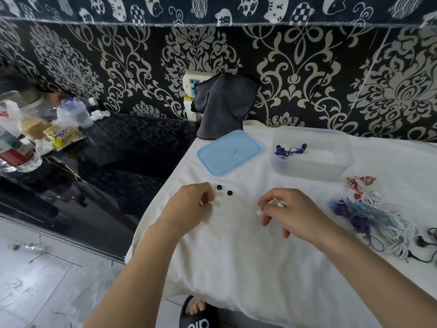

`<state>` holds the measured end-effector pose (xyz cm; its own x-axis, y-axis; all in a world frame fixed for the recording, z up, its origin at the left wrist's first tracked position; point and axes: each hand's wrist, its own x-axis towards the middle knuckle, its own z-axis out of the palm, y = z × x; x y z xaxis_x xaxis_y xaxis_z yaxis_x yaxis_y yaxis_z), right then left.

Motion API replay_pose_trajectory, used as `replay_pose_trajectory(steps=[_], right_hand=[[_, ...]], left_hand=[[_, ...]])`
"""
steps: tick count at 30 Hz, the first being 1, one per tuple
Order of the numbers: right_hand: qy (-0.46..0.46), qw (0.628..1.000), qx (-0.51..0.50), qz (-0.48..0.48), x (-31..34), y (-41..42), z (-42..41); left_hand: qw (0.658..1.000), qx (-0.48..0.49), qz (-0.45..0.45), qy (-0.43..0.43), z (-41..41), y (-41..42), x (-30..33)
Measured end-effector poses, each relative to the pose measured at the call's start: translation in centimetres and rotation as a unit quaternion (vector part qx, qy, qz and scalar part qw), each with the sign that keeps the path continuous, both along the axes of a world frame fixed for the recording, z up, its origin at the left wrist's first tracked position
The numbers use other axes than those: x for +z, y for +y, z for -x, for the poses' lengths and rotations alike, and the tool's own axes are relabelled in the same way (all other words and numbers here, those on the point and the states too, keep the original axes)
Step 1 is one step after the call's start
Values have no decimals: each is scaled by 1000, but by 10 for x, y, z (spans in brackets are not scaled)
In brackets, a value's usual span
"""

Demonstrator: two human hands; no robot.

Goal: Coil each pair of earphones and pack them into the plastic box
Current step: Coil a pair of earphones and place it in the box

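While the right hand (287, 210) pinches a small white earphone (279, 204) between thumb and curled fingers above the white cloth (236, 256), the left hand (192, 204) curls its fingertips down at loose ear tips (223, 190), two black and at least one clear, lying just off its knuckles at about 1 o'clock; whether it grips one cannot be told. Earphones of this kind look light and limp, the thin cord likely to spring out of a coil and snag on its neighbours, so the firmer holds are probably the bud and the plug, with the cord wound round the fingers. At 3 o'clock from the right hand lies a tangled heap of earphones (378, 221), white, blue, purple and black cords crossing one another, with a red-and-white pair (359, 182) at its far end. At 12 o'clock stands the clear plastic box (312, 166), open, holding one blue pair (289, 150) near its left wall. Its pale blue lid (228, 152) rests flat just beside it at 9 o'clock.
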<state>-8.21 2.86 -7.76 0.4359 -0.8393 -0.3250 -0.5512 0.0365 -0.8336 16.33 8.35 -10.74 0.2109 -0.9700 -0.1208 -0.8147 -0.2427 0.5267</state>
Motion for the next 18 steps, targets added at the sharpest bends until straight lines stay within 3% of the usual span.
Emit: replay_pose_trajectory(steps=[6,10,18], right_hand=[[177,977,52,110,-22,-4,7],[196,969,56,143,-23,-4,8],[169,977,30,127,-14,-10,17]], left_hand=[[999,2,36,12,-3,8,16],[999,-12,40,21,9,14,25],[986,-160,-23,34,67,0,11]])
